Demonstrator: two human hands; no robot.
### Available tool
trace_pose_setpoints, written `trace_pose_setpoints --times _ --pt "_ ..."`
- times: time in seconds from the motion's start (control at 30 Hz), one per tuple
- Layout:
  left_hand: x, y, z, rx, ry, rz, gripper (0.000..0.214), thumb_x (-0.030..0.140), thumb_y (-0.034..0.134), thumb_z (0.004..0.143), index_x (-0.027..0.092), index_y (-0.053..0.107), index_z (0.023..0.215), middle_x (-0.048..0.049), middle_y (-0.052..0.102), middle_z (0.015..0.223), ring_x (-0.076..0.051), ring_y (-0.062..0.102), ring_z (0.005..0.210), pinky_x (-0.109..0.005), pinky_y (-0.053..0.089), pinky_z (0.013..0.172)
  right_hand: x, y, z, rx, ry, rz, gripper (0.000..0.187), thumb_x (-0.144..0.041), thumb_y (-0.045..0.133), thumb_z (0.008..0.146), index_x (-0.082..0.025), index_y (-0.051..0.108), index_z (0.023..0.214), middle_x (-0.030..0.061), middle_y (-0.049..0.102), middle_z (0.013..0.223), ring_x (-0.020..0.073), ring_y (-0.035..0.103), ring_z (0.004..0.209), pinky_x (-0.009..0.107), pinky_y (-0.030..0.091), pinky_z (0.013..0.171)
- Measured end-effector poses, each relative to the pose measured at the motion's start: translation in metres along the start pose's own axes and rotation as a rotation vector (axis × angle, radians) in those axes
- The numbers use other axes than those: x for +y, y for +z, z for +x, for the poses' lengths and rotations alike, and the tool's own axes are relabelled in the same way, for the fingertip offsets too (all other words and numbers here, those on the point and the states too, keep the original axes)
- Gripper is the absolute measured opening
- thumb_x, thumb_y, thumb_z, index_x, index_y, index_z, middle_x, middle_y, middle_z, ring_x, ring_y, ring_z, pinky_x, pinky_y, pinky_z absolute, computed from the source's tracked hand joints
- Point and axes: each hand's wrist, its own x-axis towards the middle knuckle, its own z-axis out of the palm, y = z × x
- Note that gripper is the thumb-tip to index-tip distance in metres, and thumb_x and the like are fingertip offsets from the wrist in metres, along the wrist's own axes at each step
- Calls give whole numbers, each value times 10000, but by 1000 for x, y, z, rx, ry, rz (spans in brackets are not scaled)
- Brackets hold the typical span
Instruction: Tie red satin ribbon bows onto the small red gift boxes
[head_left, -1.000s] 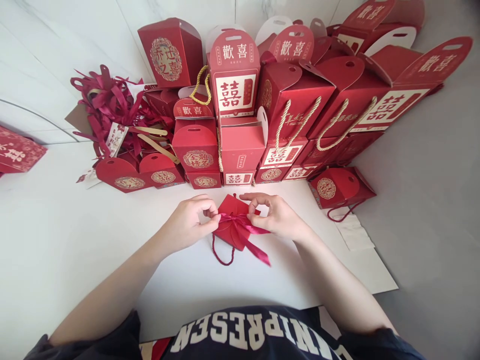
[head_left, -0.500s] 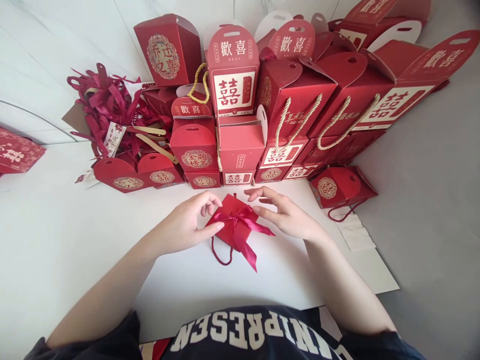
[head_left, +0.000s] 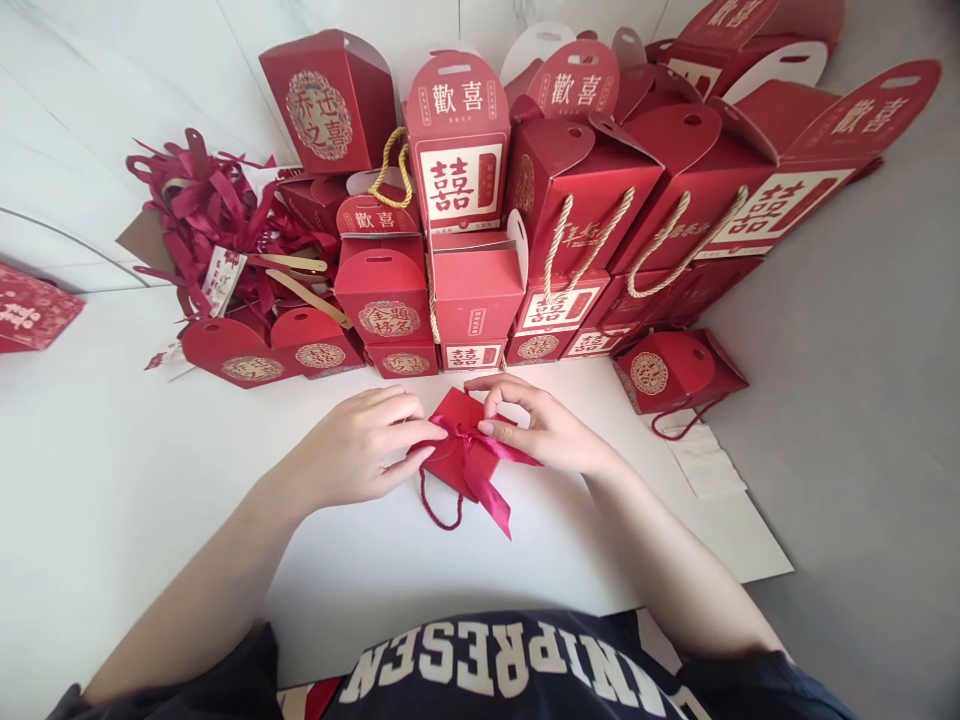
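A small red gift box (head_left: 454, 460) lies flat on the white sheet (head_left: 187, 470) in front of me, a dark red cord handle (head_left: 439, 510) looping out at its near edge. A magenta ribbon (head_left: 487, 480) is knotted across it, its tails trailing toward me. My left hand (head_left: 356, 448) rests against the box's left side, thumb and forefinger closed on the ribbon by the knot. My right hand (head_left: 541, 428) curls over the right side, fingertips pinching the ribbon at the knot.
A stack of red gift boxes (head_left: 465, 240) with gold rope handles lines the far side. A heap of loose red ribbons (head_left: 214, 215) lies at the far left. One small red box (head_left: 675, 372) sits at the right, and a flat red box (head_left: 30, 310) at the left edge.
Half a second ago both hands had opened away from the bow; now they have closed in on the knot again. The ribbon tails shifted slightly.
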Motion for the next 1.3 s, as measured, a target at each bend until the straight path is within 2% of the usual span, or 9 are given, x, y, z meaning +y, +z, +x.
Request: trace_pose_setpoints --times 0.13,0.3,0.43,0.57,0.7,0.8,1.0,1.13,1.3 --pt "0 3 0 65 67 96 191 165 567 905 198 704 1034 -42 631 823 -173 550 761 -322 474 705 4 1 2 -7 -27 -20 140 -275 572 944 -206 624 834 83 596 1307 204 537 1265 381 373 1092" --pt "-2 2 -2 149 159 80 132 149 613 878 198 700 965 -15 625 735 -151 529 680 -305 446 630 6 2 1 16 -23 -12 188 -279 553 958 -202 632 806 82 603 1301 194 557 1234 371 382 1086" --pt "-5 4 -1 126 125 125 150 162 582 898 207 697 982 -11 626 724 -153 545 669 -304 448 622 6 2 1 11 -14 -11 184 -290 563 955 -199 636 811 82 602 1294 189 565 1222 364 393 1076" --pt "-6 6 2 65 80 269 257 169 550 911 200 668 1136 -40 638 807 -191 577 772 -328 474 700 6 3 0 15 -18 -4 182 -298 571 952 -202 650 819 79 603 1293 188 569 1219 370 385 1088" --pt "-1 8 4 92 49 345 158 142 536 908 196 678 951 -45 621 814 -197 549 759 -339 451 687 5 2 -1 5 -22 22 238 -303 576 951 -198 613 740 75 600 1302 194 559 1235 375 387 1086" --pt "5 11 7 116 -31 99 129 200 545 918 192 632 823 -62 622 933 -196 555 829 -356 458 771 4 2 -1 -4 -34 39 267 -306 597 939 -195 585 696 72 592 1313 199 555 1243 379 384 1091" --pt "2 30 13 102 -305 -581 302 248 459 962 176 557 685 -56 579 1230 -204 530 1143 -371 412 1030 10 0 0 -25 -42 56 258 -311 565 959 -200 628 734 64 590 1310 205 548 1247 399 391 1093" --pt "-8 41 14 75 -384 -765 339 309 474 961 172 532 657 -48 563 1269 -220 529 1185 -399 382 1077 14 -3 0 -41 -55 46 276 -333 545 969 -202 622 739 70 576 1306 207 547 1234 408 392 1090" --pt "-8 48 15 69 -392 -842 263 365 754 772 175 588 696 -66 502 1290 -248 507 1229 -409 385 1109 18 -2 1 -41 -72 48 331 -363 529 973 -198 581 691 77 571 1287 218 530 1246 416 396 1084"
